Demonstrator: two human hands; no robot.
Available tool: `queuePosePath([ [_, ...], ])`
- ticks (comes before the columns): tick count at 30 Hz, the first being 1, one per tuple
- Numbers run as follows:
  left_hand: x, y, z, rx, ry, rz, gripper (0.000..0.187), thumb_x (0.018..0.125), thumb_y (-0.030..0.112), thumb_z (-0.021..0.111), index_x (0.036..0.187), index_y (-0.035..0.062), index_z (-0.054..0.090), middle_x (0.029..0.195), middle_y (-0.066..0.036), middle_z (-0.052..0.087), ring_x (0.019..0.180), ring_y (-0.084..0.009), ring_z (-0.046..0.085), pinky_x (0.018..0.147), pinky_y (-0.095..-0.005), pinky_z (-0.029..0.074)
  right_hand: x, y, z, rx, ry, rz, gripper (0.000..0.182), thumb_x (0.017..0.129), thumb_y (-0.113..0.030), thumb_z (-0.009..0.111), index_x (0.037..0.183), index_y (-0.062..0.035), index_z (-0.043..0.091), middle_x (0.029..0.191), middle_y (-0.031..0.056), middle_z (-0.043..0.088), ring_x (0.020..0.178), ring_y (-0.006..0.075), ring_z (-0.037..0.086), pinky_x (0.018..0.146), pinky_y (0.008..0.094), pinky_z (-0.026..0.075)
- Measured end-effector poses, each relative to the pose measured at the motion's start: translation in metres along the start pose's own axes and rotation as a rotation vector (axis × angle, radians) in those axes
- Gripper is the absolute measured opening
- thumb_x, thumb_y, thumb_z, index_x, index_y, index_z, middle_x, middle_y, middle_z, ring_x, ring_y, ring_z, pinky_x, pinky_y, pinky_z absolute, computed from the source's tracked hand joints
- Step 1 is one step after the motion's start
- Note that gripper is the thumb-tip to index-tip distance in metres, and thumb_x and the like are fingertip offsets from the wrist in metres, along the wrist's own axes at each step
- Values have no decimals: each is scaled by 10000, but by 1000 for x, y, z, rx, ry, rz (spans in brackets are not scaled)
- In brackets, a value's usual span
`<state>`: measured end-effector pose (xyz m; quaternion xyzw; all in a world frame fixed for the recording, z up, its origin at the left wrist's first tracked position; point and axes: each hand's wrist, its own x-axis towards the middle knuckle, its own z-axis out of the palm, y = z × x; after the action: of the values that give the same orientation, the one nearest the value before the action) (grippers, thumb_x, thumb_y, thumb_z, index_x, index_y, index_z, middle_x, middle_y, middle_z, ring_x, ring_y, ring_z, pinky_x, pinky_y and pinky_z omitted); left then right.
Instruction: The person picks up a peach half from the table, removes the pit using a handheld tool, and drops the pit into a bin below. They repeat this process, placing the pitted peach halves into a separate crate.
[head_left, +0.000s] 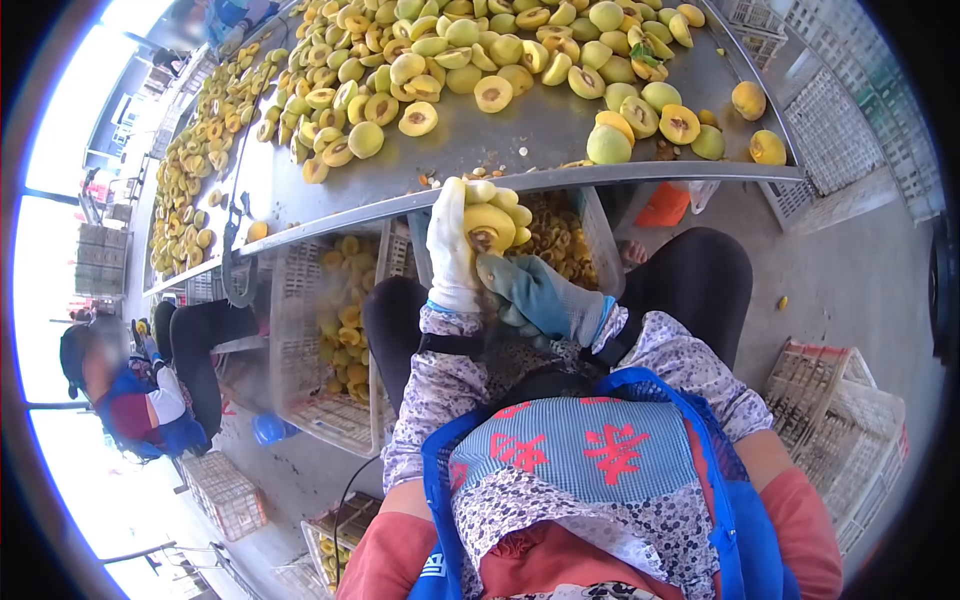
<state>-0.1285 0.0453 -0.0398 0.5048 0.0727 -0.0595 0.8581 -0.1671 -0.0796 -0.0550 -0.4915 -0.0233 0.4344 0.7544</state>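
I am holding a yellow fruit half in my left hand, which is wearing a white glove. My fingers are curling around the fruit and pressing it snugly, and its cut side, with a brown middle, is facing me. It is sitting up above my lap, just in front of the table edge.

My right hand, in a blue-gray glove, is coming close from the other side. Its thumb is lying by the bottom of the fruit. The fingers are bending underneath, and I can't tell whether they are pinching anything.

In front of me a big pile of cut fruit is lying on the metal table. Some bits are resting near its edge. Under the table, a bin with small fruit pieces is standing behind my hands. A crate of yellow fruit is standing to the left. Farther left, another person is sitting. White crates are standing on the floor to my right.
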Motion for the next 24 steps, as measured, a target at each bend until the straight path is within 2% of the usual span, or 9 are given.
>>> queuePosePath([
  [8, 3, 26, 2, -278, 179, -37, 217, 939, 372, 599, 979, 161, 563, 882, -14, 641, 740, -224, 642, 575, -301, 536, 24, 39, -6, -581, 252, -581, 404, 1005, -422, 517, 936, -43, 641, 731, 22, 586, 706, 173, 612, 632, 325, 484],
  [10, -8, 34, -5, -187, 195, 93, 276, 856, 235, 739, 1043, 113, 577, 930, -29, 658, 819, -224, 665, 664, -331, 563, 32, 50, -8, -585, 283, -860, 365, 1022, -402, 526, 924, -61, 613, 702, -22, 547, 634, 48, 518, 552, 224, 416],
  [11, -10, 39, -18, -150, 183, 202, 377, 796, 148, 814, 1084, 80, 581, 964, -45, 668, 871, -223, 679, 719, -353, 579, 27, 54, -15, -585, 277, -860, 365, 1022, -402, 526, 924, -61, 613, 702, -22, 547, 634, 48, 518, 552, 224, 416],
  [13, -5, 55, -66, 303, 258, 390, 516, 711, 10, 844, 1146, -13, 566, 1025, -127, 685, 950, -220, 688, 815, -334, 582, 10, 32, -18, 246, 216, 171, 461, 1000, -536, 470, 880, -100, 555, 628, -58, 421, 500, 53, 396, 441, 220, 336],
  [14, -1, 70, -91, 341, 314, 428, 331, 1000, 325, 576, 1083, 9, 634, 1005, -158, 685, 864, -296, 697, 700, -410, 608, 15, 34, -14, 116, 221, 180, 516, 984, -620, 412, 858, -129, 508, 591, -75, 305, 433, 57, 271, 381, 219, 243],
  [15, 8, 80, -118, 279, 498, 393, 309, 987, 283, 599, 1059, -9, 671, 974, -143, 698, 863, -246, 692, 744, -340, 582, 13, 27, -10, 111, 215, 171, 516, 984, -620, 412, 858, -129, 508, 591, -75, 305, 433, 57, 271, 381, 219, 243],
  [16, 4, 92, -134, 807, 582, 485, 333, 958, 264, 632, 1088, -38, 680, 968, -131, 706, 861, -206, 681, 788, -306, 545, 7, 16, -4, 202, 180, 211, 468, 976, -591, 440, 834, -154, 526, 621, -77, 371, 472, 43, 315, 416, 212, 265],
  [19, 17, 115, -134, 1299, 762, 475, 415, 889, 296, 672, 1149, -27, 671, 1135, -185, 684, 1020, -264, 643, 937, -371, 485, 3, -1, 8, 268, 181, 221, 449, 973, -578, 454, 757, -191, 525, 630, -93, 412, 488, 39, 354, 430, 220, 277],
  [24, 118, 99, -65, 1376, 354, 390, 756, 840, 476, 631, 1407, -1, 484, 1436, -238, 497, 1325, -349, 479, 1122, -389, 353, 13, -4, 4, 268, 315, -54, 439, 984, -536, 484, 753, -166, 533, 632, -79, 444, 456, 60, 380, 411, 231, 310],
])
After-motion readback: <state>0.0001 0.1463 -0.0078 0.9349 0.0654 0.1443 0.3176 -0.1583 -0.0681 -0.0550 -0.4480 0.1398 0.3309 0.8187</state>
